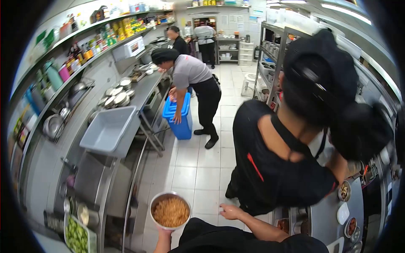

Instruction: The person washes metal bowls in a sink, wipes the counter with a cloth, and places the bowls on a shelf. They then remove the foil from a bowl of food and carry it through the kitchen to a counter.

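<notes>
My left hand (165,232) grips a round metal bowl (152,215) from below, near the bottom middle of the view. Orange-brown grainy food (171,211), which looks like rice, heaps inside it. My fingers under the bowl are mostly hidden. To the right, my right hand (230,211) is held out low over the floor with its fingers stretched and nothing in it. It is nearest to a co-worker in black (278,168), who stands close in front with their back turned.
On the left are a sink (86,179), a grey plastic tub (90,134) and a basket of green vegetables (78,236). A co-worker (194,71) bends over a blue bin (182,126) beside the tiled aisle (185,177). A counter (327,215) with bowls stands at right.
</notes>
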A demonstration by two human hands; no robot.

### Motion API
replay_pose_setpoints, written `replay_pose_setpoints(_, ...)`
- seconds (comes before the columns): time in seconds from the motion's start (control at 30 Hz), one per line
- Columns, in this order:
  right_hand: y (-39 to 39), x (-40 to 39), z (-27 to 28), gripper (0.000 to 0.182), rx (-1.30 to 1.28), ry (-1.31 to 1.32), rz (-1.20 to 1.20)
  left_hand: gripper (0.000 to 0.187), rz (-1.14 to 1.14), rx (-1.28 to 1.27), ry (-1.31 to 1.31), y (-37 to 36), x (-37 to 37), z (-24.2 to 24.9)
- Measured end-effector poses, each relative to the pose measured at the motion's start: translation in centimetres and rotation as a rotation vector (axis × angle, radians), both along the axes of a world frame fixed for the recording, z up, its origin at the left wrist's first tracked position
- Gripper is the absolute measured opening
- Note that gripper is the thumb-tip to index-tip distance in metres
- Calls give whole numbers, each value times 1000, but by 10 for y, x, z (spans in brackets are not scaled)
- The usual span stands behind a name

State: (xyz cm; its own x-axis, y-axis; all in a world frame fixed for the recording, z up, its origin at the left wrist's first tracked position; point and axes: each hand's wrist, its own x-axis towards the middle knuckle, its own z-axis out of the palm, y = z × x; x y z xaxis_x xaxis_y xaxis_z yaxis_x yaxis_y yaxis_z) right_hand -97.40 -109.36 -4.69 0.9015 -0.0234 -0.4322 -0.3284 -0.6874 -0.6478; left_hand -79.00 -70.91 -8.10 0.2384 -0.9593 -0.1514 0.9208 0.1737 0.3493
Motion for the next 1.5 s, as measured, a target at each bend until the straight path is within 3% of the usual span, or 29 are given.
replay_pose_setpoints(0.1,-17,97,51,49,176,-38,-12,84,-106,24,10,-9,69,-53)
replay_pose_setpoints(0.2,-49,172,42,46,314,-119,-62,84,-228,77,27,-100,210,-51)
replay_pose_setpoints(0.27,-77,213,49,48,270,-37,-318,83,-303,119,38,-216,320,13)
replay_pose_setpoints(0.3,-89,232,48,48,276,-36,-339,83,-332,132,47,-221,368,24)
replay_pose_setpoints(0.33,-99,249,48,45,217,-33,-509,83,-358,140,55,-318,421,79)
replay_pose_setpoints(0.37,-105,265,48,43,156,-31,-675,83,-381,147,62,-364,465,115)
replay_pose_setpoints(0.4,-115,286,64,43,154,-33,-688,83,-403,152,66,-382,493,123)
replay_pose_setpoints(0.47,-137,325,106,39,267,-188,-968,81,-597,81,22,-484,552,172)
replay_pose_setpoints(0.53,-162,352,109,39,251,-231,-1063,89,-766,101,-182,-586,599,180)
replay_pose_setpoints(0.63,-202,388,112,34,321,-405,-1317,84,-921,78,-109,-698,614,189)
replay_pose_setpoints(0.67,-217,401,118,32,341,-410,-1395,86,-903,78,-161,-726,609,190)
replay_pose_setpoints(0.7,-236,414,123,33,372,-428,-1443,85,-851,207,-170,-765,618,141)
replay_pose_setpoints(0.77,-283,436,123,33,399,-464,-1499,81,-820,42,-80,-813,609,115)
replay_pose_setpoints(0.8,-310,445,121,35,310,-428,-1494,80,-669,215,-230,-817,589,167)
replay_pose_setpoints(0.87,-364,459,113,38,156,-386,-1451,78,-750,-143,137,-866,601,103)
replay_pose_setpoints(0.97,-452,492,153,39,58,-304,-1405,78,-658,-170,103,-939,635,101)
replay_pose_setpoints(1.17,-621,556,183,40,-141,-246,-1221,77,-437,-253,111,-1112,710,118)
replay_pose_setpoints(1.23,-679,591,199,40,-51,-290,-1153,76,-350,-293,107,-1173,744,117)
replay_pose_setpoints(1.4,-814,682,210,45,-121,-271,-1062,75,-109,-364,100,-1364,851,143)
replay_pose_setpoints(1.47,-871,727,208,45,-184,-185,-926,75,35,-416,88,-1437,913,160)
replay_pose_setpoints(1.5,-898,748,205,46,-160,-201,-889,74,261,-358,-96,-1479,955,178)
